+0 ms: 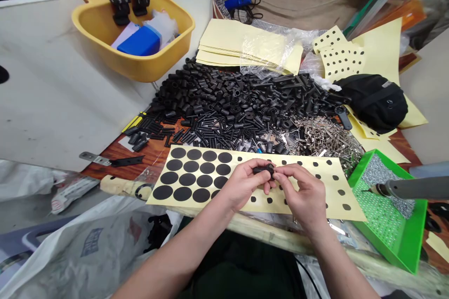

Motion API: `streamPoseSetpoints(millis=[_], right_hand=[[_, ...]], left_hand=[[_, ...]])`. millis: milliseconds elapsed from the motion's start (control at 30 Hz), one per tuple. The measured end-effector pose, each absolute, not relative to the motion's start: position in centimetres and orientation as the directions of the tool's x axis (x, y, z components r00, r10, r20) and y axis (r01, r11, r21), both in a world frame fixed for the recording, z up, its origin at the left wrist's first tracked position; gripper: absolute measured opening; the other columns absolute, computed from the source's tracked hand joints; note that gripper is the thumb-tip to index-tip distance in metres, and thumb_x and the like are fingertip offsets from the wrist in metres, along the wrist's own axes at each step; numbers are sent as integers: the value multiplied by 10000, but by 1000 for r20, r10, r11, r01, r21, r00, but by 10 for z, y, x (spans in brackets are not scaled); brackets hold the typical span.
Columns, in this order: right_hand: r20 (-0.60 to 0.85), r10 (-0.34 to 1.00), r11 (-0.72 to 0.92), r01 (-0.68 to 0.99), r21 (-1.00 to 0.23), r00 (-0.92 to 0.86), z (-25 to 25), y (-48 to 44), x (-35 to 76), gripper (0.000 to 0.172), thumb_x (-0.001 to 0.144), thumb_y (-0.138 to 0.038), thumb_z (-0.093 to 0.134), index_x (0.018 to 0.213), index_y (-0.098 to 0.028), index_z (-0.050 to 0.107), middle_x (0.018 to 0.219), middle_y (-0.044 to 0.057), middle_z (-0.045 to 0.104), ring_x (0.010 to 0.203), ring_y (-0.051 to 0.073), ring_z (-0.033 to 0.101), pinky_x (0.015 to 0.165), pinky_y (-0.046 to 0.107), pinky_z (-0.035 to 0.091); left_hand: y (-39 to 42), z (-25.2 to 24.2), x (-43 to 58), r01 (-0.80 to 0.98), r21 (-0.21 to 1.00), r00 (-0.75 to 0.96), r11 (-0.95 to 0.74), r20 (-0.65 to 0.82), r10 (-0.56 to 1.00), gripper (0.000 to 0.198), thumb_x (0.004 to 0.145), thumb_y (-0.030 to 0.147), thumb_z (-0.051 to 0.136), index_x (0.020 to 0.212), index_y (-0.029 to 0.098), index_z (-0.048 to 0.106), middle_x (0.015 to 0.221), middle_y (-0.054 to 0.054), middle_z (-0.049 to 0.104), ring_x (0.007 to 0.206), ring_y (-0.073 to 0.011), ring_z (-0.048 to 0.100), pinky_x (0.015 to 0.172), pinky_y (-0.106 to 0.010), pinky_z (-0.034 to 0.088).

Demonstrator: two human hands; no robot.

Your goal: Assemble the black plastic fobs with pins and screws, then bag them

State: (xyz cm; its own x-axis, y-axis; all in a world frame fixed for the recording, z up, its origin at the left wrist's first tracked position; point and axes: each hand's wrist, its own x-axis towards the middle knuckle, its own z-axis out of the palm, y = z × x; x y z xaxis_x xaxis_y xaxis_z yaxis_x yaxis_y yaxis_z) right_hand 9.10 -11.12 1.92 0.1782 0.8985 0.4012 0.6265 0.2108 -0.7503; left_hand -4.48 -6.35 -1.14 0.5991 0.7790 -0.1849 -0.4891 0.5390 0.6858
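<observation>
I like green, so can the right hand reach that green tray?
Probably yes: the green tray stands near the right hand, its closer part uncovered, though a grey screwdriver-like tool pokes over it.

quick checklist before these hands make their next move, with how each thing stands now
1. Small black part held in left hand: ok
2. Right hand gripping it too: cannot tell, contact too small to make out
3. Yellow sheet spread out: ok, beneath both hands
4. Metal pieces neatly sorted: not ok, jumbled in a pile
5. Grey tool clear of hands: ok, tip over green tray
</observation>
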Motion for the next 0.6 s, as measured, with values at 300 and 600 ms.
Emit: streamPoseSetpoints(millis=[300,600], right_hand=[[383,906,190,637,-747,179,23,-108,85,142,794,-188,594,660,-223,622,643,25,669,632,177,641,598,306,517],[231,923,54,492,-869,307,13,-110,94,92,794,-238,617,723,-200,663,676,25,671,647,168,612,629,299,491]], left_hand=[[-65,-10,-45,-471,742,565,477,-162,809,357,663,308,794,913,122,620,730,-13,638,537,-89,562,633,-280,446],[-66,-11,-46,-499,667,681,553,-94,727,383,784,337,669,1071,121,535,853,-63,643,699,-163,633,720,-345,499]])
